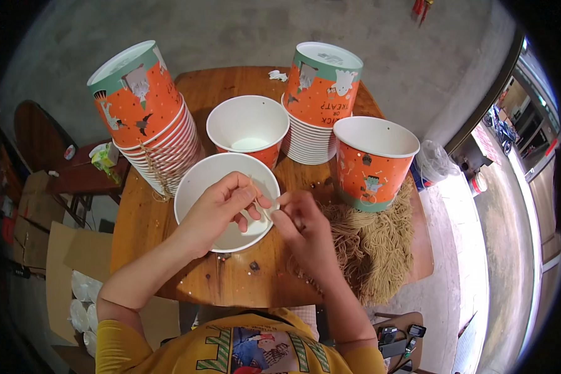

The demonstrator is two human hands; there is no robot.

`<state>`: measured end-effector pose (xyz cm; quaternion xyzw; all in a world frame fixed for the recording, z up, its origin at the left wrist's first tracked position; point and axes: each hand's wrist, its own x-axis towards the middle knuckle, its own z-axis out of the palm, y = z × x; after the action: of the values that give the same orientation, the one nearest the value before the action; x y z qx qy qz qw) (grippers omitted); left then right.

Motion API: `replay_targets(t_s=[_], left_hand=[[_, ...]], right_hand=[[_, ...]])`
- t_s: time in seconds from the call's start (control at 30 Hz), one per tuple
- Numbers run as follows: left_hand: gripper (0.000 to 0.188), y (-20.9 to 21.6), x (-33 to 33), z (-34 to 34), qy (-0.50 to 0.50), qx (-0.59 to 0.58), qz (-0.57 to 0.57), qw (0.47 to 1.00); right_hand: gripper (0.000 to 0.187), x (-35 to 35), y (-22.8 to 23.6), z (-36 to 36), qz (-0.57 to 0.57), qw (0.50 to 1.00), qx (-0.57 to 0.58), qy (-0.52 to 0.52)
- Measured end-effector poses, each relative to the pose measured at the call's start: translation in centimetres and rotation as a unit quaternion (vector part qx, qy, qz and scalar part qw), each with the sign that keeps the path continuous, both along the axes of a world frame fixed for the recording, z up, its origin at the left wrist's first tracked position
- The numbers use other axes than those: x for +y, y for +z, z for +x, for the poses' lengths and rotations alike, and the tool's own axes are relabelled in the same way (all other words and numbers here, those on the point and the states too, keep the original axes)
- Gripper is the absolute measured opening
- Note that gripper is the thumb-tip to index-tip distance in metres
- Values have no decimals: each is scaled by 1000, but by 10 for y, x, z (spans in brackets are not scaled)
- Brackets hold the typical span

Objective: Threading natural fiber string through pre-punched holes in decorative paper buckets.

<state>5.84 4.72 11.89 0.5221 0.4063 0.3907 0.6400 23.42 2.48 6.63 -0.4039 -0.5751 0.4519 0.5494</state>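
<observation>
Over the open mouth of a white-lined paper bucket (pixel 190 193), both my hands meet close together. My left hand (pixel 230 198) is closed in a pinch on a thin tan cord (pixel 254 187), its other fingers loosely curled. My right hand (pixel 304 225), a little blurred, pinches at the same cord with thumb and forefinger; the cord's ends are hard to make out. Beneath and beyond my right forearm lies a thick bundle of tan cords (pixel 380 255). An upright orange bucket (pixel 369 171) with a green base stands at the bundle's far end.
Another open bucket (pixel 249 124) stands behind the near one. Tall stacks of upturned orange buckets rise at left (pixel 134 106) and back right (pixel 324 87); cords hang on the left stack. The wooden table (pixel 199 280) holds small white bits. A cardboard box (pixel 84 249) sits lower left.
</observation>
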Motion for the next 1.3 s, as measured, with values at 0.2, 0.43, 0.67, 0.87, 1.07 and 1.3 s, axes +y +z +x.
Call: replay_targets(t_s=[0.2,0.43,0.67,0.87,1.07,1.3], left_hand=[[16,-5,6,-8,-51,58,-1,997],[18,-11,4,0,-85,180,106,974],[19,-6,-2,1,-79,185,123,972],[17,-6,1,0,-96,135,82,983],[15,-7,-3,6,-114,152,65,980],[17,-5,-2,8,-141,119,39,982]], right_hand=[[17,-15,66,40,-114,925,-328,153],[16,5,51,22,-53,980,-140,129],[13,22,45,19,9,985,-130,111],[9,17,55,26,63,970,-110,207],[10,26,53,26,44,971,-120,202],[6,28,29,25,-23,991,-120,57]])
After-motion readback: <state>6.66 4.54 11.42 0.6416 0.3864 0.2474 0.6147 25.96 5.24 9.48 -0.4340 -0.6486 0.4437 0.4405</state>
